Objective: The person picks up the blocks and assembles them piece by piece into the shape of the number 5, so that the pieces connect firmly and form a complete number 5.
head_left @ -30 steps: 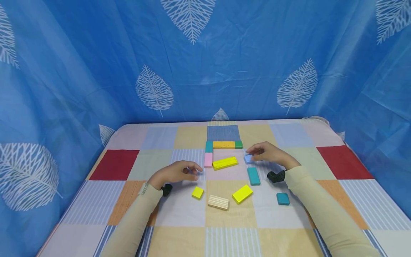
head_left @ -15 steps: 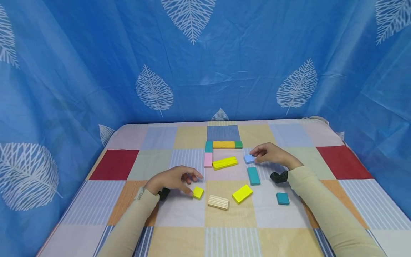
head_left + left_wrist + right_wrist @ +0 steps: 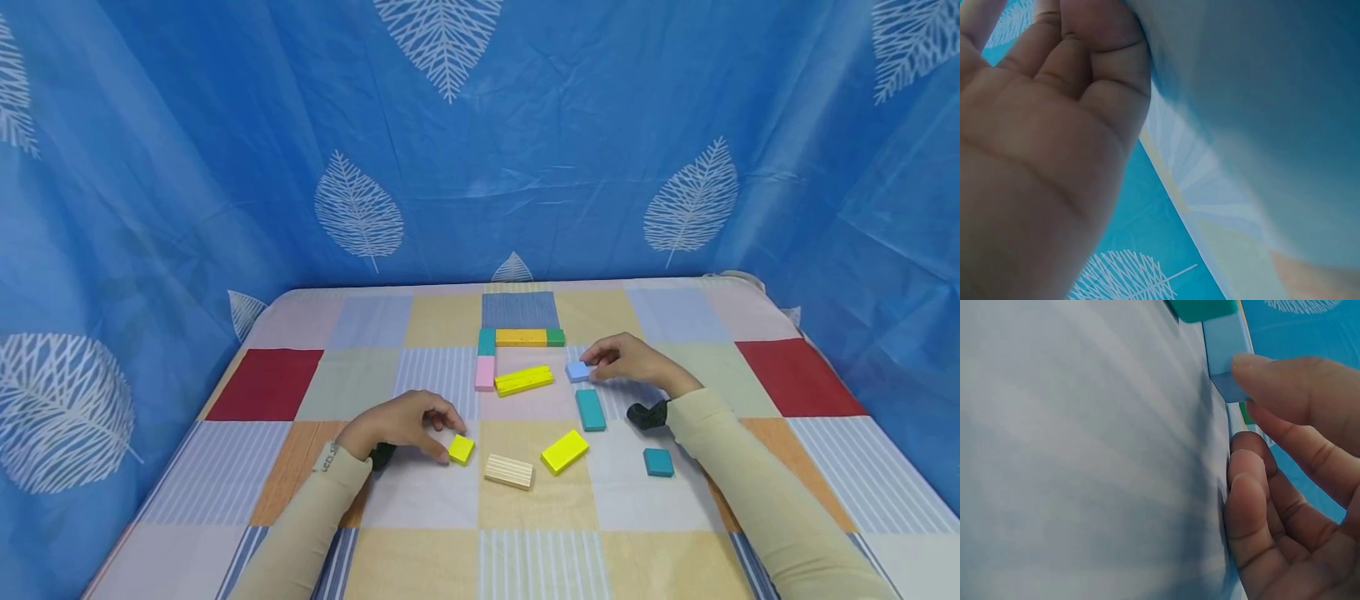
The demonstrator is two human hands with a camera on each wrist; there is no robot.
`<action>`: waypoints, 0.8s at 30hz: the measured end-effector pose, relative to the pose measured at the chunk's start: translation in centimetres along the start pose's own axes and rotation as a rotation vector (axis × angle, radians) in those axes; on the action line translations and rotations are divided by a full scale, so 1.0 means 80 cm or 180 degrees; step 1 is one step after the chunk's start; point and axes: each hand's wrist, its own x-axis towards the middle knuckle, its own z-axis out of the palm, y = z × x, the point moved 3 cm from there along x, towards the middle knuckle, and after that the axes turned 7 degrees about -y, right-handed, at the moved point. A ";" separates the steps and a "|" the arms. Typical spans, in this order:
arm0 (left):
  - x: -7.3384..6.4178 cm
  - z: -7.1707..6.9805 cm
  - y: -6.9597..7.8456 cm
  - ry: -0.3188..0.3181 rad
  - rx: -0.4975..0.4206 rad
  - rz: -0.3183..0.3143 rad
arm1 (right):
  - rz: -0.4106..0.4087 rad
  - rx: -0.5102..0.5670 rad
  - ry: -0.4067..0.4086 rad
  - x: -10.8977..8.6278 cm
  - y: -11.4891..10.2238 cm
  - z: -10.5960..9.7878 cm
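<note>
My left hand point(image 3: 408, 418) has its thumb and index finger at two sides of a small yellow block point(image 3: 461, 450), pinching it on the cloth. In the left wrist view that block is hidden; the palm and curled fingers point(image 3: 1110, 69) show. My right hand point(image 3: 633, 362) pinches a small light blue block point(image 3: 577, 372). The right wrist view has the thumb against the end of this light blue block point(image 3: 1227, 353), its other fingers curled below. Left of the right hand, a teal point(image 3: 487, 342), orange point(image 3: 521, 337), green point(image 3: 555, 337) and pink block point(image 3: 485, 373) form a corner shape.
Inside the corner shape lie yellow sticks point(image 3: 523, 381) side by side. Nearer are a teal block point(image 3: 590, 410), a yellow block point(image 3: 565, 452), a ridged wooden block point(image 3: 509, 472) and a small teal block point(image 3: 658, 462). A patchwork cloth point(image 3: 420, 558) covers the table; blue curtains point(image 3: 525, 167) surround it.
My left hand has come down and nearer to me, and its thumb and finger have closed about the small yellow block. The right fingers have shifted slightly, still at the light blue block.
</note>
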 end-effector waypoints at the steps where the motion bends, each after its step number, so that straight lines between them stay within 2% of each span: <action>1: 0.000 0.000 0.000 0.0001 0.0000 -0.0005 | 0.0000 -0.0015 0.0000 0.000 -0.001 0.001; 15: 0.000 0.000 0.002 0.0024 0.0066 -0.0100 | 0.0174 -0.0103 0.0051 0.006 -0.008 0.010; 24: 0.001 0.002 0.001 0.0058 0.0085 -0.0192 | 0.0091 -0.0153 0.0051 0.009 -0.014 0.016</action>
